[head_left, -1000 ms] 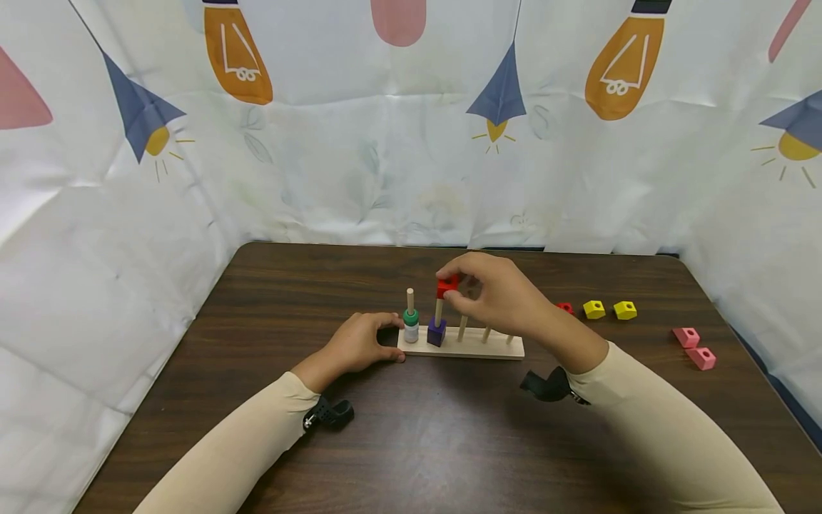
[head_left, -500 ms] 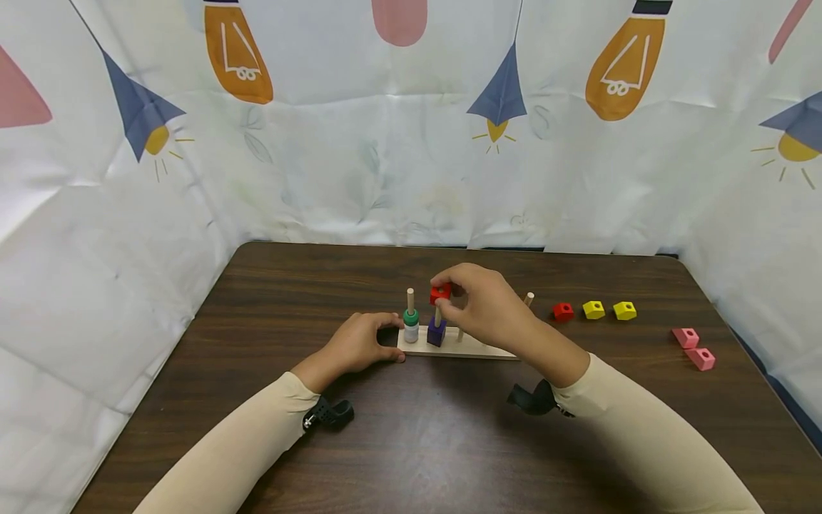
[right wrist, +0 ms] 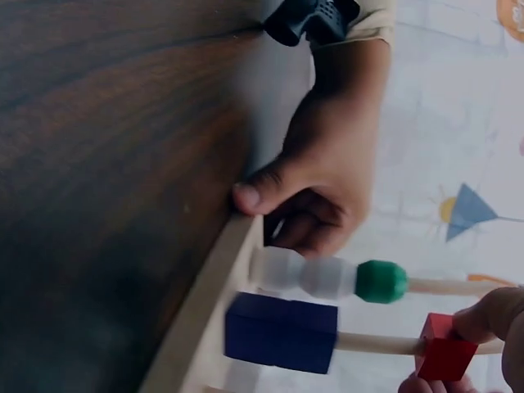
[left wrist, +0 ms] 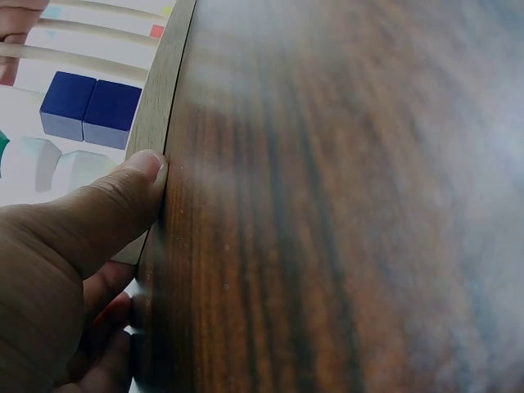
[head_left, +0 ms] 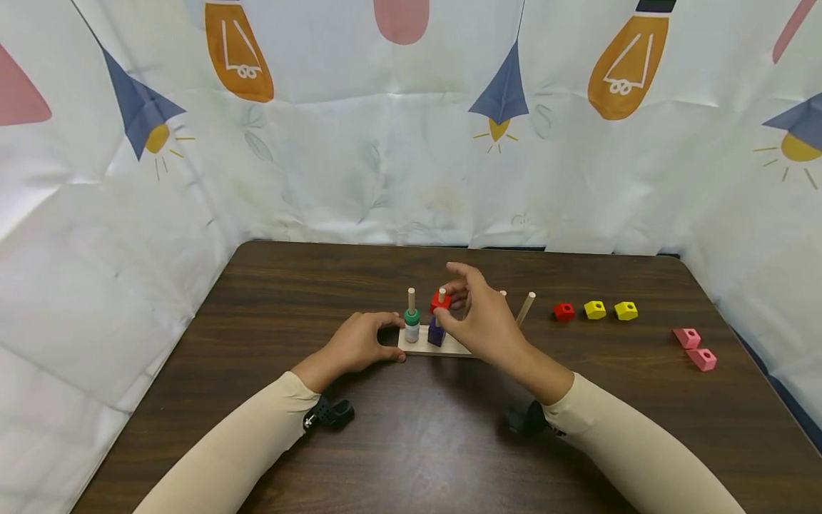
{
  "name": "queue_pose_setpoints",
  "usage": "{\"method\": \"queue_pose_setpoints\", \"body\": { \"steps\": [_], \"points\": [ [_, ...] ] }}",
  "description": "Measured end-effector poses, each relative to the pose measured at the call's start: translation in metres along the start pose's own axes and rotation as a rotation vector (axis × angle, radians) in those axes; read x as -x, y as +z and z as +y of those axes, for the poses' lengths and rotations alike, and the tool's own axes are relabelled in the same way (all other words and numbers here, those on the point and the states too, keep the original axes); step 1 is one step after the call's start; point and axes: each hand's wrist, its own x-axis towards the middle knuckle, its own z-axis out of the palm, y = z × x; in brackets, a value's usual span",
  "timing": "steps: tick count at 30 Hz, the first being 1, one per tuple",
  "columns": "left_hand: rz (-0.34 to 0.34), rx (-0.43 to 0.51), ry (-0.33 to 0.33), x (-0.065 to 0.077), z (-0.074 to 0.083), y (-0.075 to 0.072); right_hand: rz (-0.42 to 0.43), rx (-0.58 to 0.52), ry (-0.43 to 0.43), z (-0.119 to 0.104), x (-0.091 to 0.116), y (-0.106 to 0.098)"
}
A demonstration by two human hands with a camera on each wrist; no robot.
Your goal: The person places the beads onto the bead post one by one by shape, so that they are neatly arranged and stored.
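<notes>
A pale wooden peg board [head_left: 420,349] with several upright pegs lies on the table. My left hand [head_left: 356,344] grips its left end, thumb [left wrist: 146,166] on the near edge and fingers behind. The leftmost peg carries two white beads [right wrist: 326,278] with a green bead [right wrist: 382,282] on top. Two dark blue cubes [left wrist: 68,105] sit at the foot of the second peg. Higher on that same peg, my right hand [head_left: 484,318] pinches a red cube [right wrist: 442,348] between thumb and fingers, above the blue ones. This hand hides much of the board's right part.
To the right of the board lie a loose red block [head_left: 564,312] and two yellow blocks [head_left: 594,310]. Farther right, two pink blocks [head_left: 687,338] lie close together. A printed white curtain [head_left: 411,171] hangs behind the dark wood table [head_left: 411,442].
My right hand has moved left and down with the red cube, which now has the second peg's tip through it. The left hand stays at the board's end.
</notes>
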Motion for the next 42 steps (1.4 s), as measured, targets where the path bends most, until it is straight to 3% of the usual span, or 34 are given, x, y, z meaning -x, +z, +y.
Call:
{"method": "queue_pose_setpoints", "body": {
  "steps": [10, 15, 25, 37, 42],
  "points": [
    [0.001, -0.008, -0.007, 0.0, 0.001, 0.0, 0.035, -0.09, 0.122, 0.015, 0.01, 0.017],
    [0.0, -0.005, -0.005, 0.0, 0.001, 0.0, 0.001, -0.099, 0.175, 0.022, 0.014, 0.023],
    [-0.001, -0.014, -0.002, 0.0, 0.001, 0.0, -0.025, -0.019, 0.156, 0.026, 0.016, 0.023],
    [-0.003, -0.018, -0.006, -0.001, -0.001, 0.0, -0.231, 0.176, 0.024, 0.04, 0.04, 0.01],
    [-0.003, -0.019, -0.009, -0.001, 0.0, 0.001, -0.34, 0.269, 0.04, 0.044, 0.051, 0.0]
  ]
}}
